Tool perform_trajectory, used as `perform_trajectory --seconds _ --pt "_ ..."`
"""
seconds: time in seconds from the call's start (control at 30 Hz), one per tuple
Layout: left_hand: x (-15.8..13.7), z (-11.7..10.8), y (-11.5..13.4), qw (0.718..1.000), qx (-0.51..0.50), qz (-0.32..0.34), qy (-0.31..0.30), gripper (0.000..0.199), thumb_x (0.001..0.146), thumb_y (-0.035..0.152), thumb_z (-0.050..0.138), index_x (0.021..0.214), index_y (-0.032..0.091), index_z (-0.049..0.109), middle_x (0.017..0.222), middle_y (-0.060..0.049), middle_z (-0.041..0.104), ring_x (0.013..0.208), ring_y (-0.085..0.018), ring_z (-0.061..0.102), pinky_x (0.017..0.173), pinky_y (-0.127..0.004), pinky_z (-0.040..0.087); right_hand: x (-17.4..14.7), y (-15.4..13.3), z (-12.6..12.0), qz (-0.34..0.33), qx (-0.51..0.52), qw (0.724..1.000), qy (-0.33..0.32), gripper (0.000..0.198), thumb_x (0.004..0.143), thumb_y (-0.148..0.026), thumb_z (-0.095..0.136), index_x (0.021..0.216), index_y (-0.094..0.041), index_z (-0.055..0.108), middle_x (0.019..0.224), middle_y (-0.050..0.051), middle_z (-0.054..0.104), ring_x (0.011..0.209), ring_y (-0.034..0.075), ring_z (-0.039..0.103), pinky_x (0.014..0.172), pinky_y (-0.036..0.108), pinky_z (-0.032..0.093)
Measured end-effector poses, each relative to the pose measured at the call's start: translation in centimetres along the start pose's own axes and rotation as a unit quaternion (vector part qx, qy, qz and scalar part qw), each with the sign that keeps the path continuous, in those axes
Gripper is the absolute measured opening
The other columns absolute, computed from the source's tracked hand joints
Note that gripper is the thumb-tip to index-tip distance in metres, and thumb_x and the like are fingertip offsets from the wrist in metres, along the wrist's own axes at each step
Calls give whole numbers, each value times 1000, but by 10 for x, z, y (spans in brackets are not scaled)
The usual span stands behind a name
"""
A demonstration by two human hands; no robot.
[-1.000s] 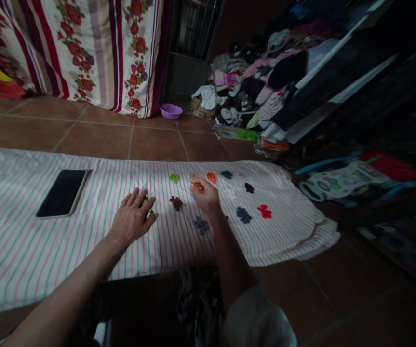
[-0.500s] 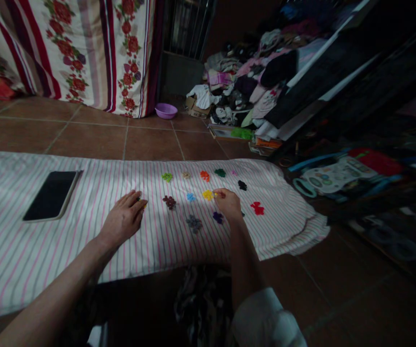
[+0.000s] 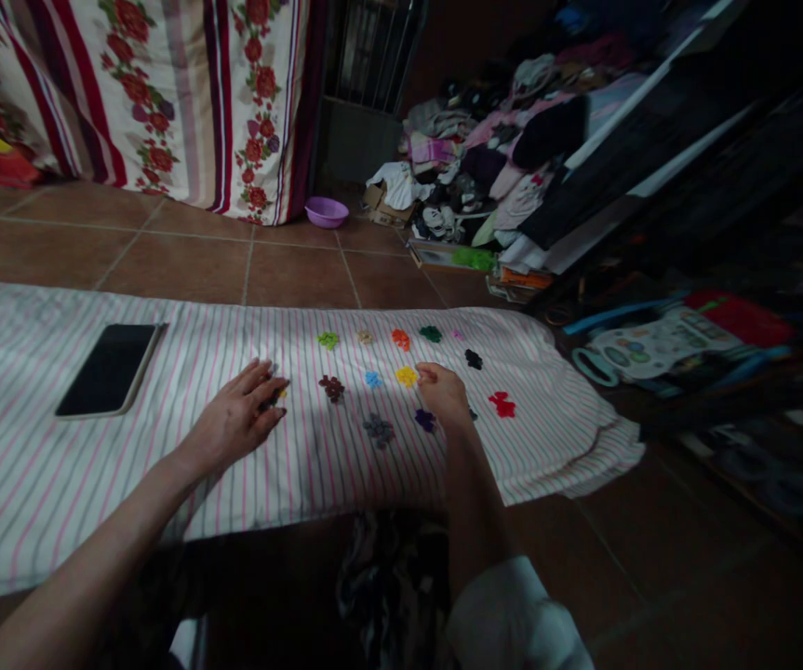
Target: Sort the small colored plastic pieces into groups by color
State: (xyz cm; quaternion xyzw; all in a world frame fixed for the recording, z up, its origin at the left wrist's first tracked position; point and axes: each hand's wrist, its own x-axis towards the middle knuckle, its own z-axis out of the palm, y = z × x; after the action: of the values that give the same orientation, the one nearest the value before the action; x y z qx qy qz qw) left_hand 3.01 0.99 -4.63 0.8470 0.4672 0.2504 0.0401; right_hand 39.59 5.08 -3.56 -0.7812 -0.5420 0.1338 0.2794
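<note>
My left hand (image 3: 240, 409) rests on the striped cloth (image 3: 184, 502), its fingers spread over a few small dark and yellow pieces (image 3: 279, 395). My right hand (image 3: 447, 391) is pinched closed beside the pile of small yellow pieces (image 3: 406, 376); whatever lies between its fingertips is hidden. Around it sit little piles: light blue pieces (image 3: 372, 379), dark purple pieces (image 3: 424, 421), grey pieces (image 3: 379, 430), brown pieces (image 3: 332, 388), orange pieces (image 3: 400, 339), black pieces (image 3: 474, 358) and red pieces (image 3: 502, 404). Part of another dark pile shows behind my right wrist.
Along the cloth's far side are lime-green pieces (image 3: 328, 341), beige pieces (image 3: 364, 337), dark green pieces (image 3: 430, 333) and pink pieces (image 3: 458, 334). A phone (image 3: 109, 369) lies at left. Beyond, a purple basin (image 3: 327, 213) and heaped clothes (image 3: 471, 158) are on the floor.
The yellow bit that showed at my right fingertips is no longer visible there. My left fingers have spread apart over the pieces. The whole view has shifted slightly.
</note>
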Motion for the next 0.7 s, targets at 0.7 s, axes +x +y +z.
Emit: perform_trajectory --seconds 0.7 --pt "-34 -10 -10 978 133 -128 -99 66 97 55 25 149 14 34 157 -17 32 148 -33 20 115 -57 28 -73 -134 80 -380 130 905 -139 19 86 -11 52 90 -19 69 89 5 69 85 17 64 77 26 48"
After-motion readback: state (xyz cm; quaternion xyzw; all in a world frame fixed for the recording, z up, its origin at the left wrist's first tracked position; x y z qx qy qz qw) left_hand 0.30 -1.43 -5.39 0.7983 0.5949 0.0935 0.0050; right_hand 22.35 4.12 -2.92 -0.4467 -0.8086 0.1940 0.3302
